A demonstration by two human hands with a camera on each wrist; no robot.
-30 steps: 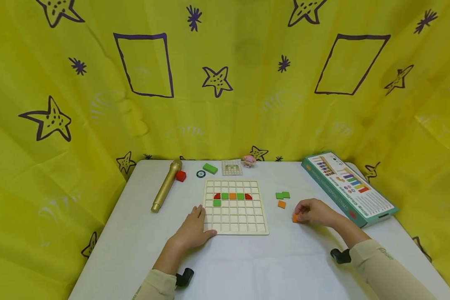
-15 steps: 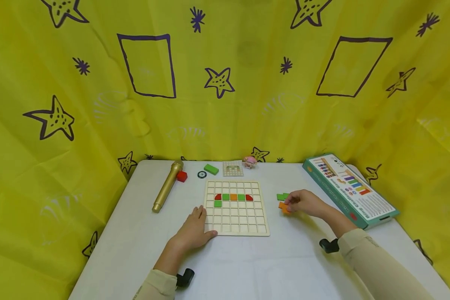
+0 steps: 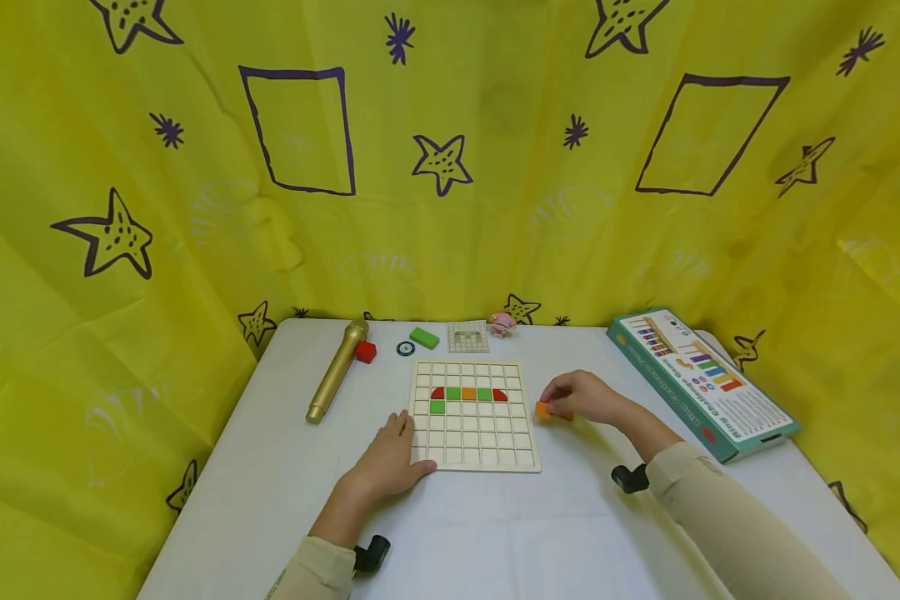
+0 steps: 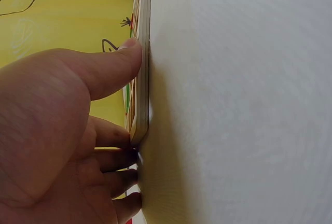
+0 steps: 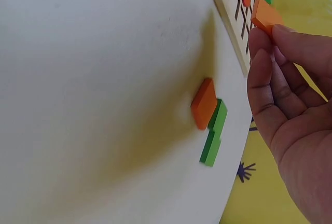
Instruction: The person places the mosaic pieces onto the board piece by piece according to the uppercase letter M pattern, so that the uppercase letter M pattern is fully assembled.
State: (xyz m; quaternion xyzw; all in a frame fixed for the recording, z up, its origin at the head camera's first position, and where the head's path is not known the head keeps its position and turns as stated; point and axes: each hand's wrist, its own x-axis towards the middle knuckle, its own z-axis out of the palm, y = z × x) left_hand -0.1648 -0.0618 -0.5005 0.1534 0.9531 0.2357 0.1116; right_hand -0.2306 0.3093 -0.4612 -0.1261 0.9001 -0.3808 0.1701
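Note:
Between thumb and index finger, my right hand (image 3: 583, 397) pinches an orange square tile (image 5: 265, 15), held up just right of the wooden grid board (image 3: 472, 455). Below that hand, another orange tile (image 5: 204, 103) lies on the table beside two green tiles (image 5: 213, 133), which the hand hides in the head view. My left hand (image 3: 387, 457) rests at the board's lower left corner, thumb on the front edge and fingers along the left side. Set in the board are a row of red, green and orange pieces (image 3: 468, 394) and one green tile (image 3: 437, 407) under its left end.
Behind the board lie a pattern card (image 3: 468, 337), a pink figurine (image 3: 502, 324), a green block (image 3: 424, 337) and a round black-rimmed token (image 3: 406, 348). A gold microphone (image 3: 336, 372) and red cube (image 3: 366, 352) are at left; a game box (image 3: 703, 382) at right.
My right hand has lifted the orange tile from the table and carried it left, past the other loose tiles, toward the board. The left hand has stayed at the board's corner.

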